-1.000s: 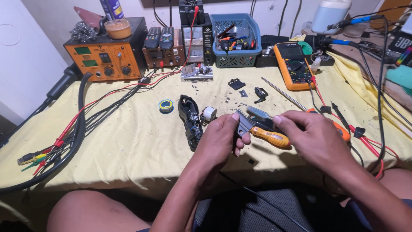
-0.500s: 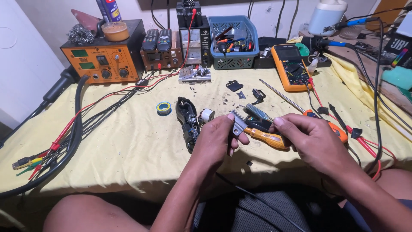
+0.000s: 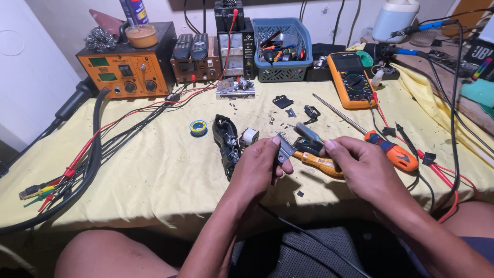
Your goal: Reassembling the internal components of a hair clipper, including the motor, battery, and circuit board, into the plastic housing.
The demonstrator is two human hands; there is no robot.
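Observation:
My left hand (image 3: 260, 164) pinches a small metal toothed blade piece (image 3: 284, 147) between thumb and fingers. My right hand (image 3: 360, 166) is closed around a dark grey part (image 3: 307, 134) right beside that blade. The two hands meet over the yellow cloth of the table (image 3: 154, 175). Under them lies an orange-handled tool (image 3: 319, 163). Just left of my left hand lies an opened black clipper body (image 3: 226, 141) with a white motor part (image 3: 249, 136).
An orange screwdriver (image 3: 396, 153) lies to the right. At the back stand an orange multimeter (image 3: 350, 78), an orange bench station (image 3: 126, 72), a blue basket of tools (image 3: 280, 49) and a solder roll (image 3: 197, 126). Cables (image 3: 87, 159) run on the left, red leads (image 3: 453, 180) right.
Both hands have stayed together on the blade piece and the grey part, shifting only slightly. The view has tilted a little.

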